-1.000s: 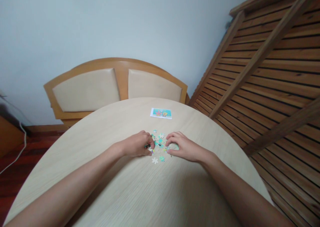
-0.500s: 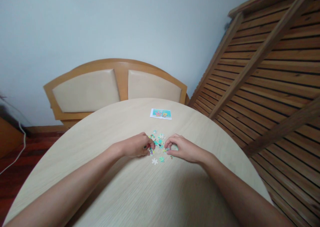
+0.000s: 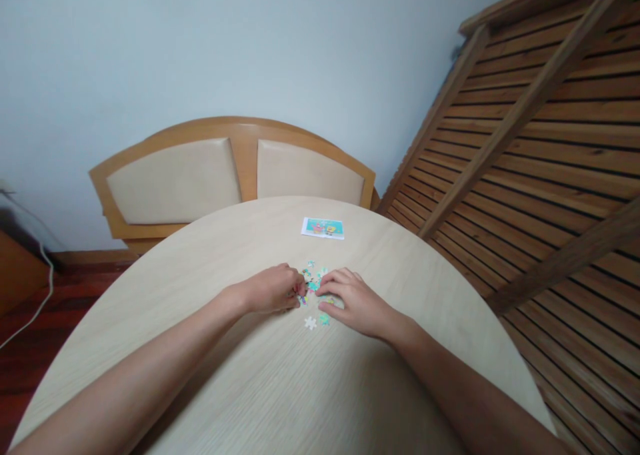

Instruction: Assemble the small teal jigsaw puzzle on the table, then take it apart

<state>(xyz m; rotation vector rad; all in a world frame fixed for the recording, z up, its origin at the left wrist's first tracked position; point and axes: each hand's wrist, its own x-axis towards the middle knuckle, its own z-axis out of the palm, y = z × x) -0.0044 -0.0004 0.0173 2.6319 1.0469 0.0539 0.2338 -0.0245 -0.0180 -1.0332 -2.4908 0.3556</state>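
Several small jigsaw puzzle pieces (image 3: 313, 285), mostly turquoise with touches of yellow, lie in a loose heap on the round table between my two hands. At the heap's left edge, my left hand (image 3: 275, 289) has its fingers curled closed, with a bit of reddish puzzle piece showing at the fingertips. My right hand (image 3: 354, 301) reaches over the right side of the heap, thumb and fingers apart, partly covering pieces beneath it. Nearer to me lie a white puzzle piece (image 3: 311, 323) and a green one (image 3: 325, 319), side by side.
A picture card (image 3: 323, 228) with cartoon figures on turquoise lies beyond the heap on the pale wooden table (image 3: 240, 381). Behind the table stands a padded wooden headboard (image 3: 245, 168) against the wall. A slatted wooden frame (image 3: 540, 155) leans at the right.
My right hand has moved left over the pieces, its thumb and fingers now further apart. My left hand stays at the heap's left edge, almost unmoved.
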